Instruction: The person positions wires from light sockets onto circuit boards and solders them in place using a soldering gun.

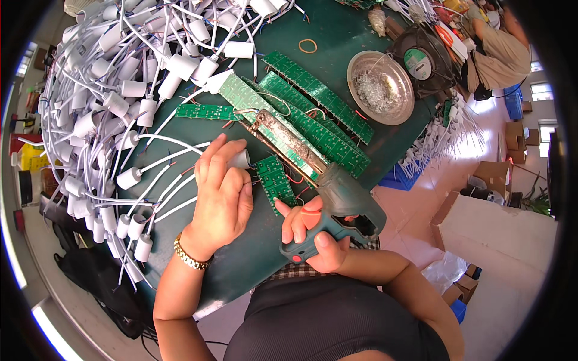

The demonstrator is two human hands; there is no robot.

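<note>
Fan (421, 63) with round green label

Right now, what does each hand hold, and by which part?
Left hand grips a white socket around its body; right hand holds the glue gun by its handle.

We identify 2 items in hand. The white cylindrical lamp socket (239, 159) is pinched at its side, open end pointing right, just above a small green circuit board (275, 182) lying flat on the green table. The grey-green glue gun (337, 204) is gripped at its handle, its long crusted nozzle angled up-left across the boards.
</note>
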